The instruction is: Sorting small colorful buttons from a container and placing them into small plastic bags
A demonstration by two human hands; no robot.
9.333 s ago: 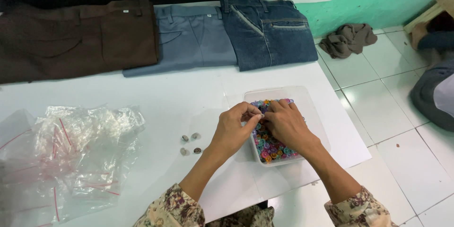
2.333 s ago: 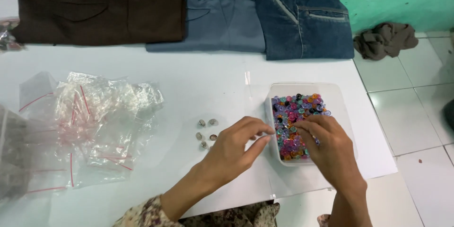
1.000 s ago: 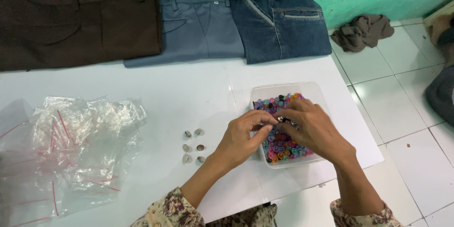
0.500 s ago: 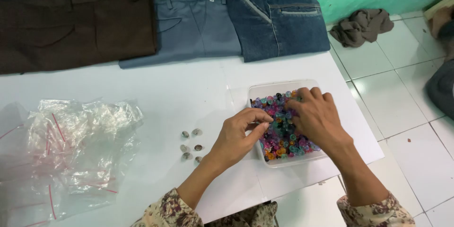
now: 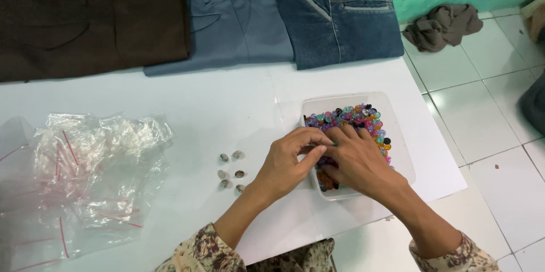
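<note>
A clear plastic tray (image 5: 397, 136) holds many small colourful beads (image 5: 352, 117) on a white table (image 5: 227, 102). My right hand (image 5: 360, 161) lies palm down inside the tray, its fingers spread flat over the beads. My left hand (image 5: 286, 161) rests at the tray's left rim with its fingertips pinched together, touching the right hand's fingers. What is between those fingertips is hidden. Several small greyish beads (image 5: 230, 171) lie loose on the table just left of my left hand.
A heap of small clear zip bags (image 5: 91, 175) with red strips lies at the left. Three folded trousers line the far edge: brown (image 5: 85, 19), grey-blue (image 5: 233, 22) and dark denim (image 5: 340, 14). A crumpled brown cloth (image 5: 443, 25) lies on the tiled floor to the right.
My right hand has slid from the tray's middle toward its near-left corner, closer to my left hand. My left hand stays pinched at the rim.
</note>
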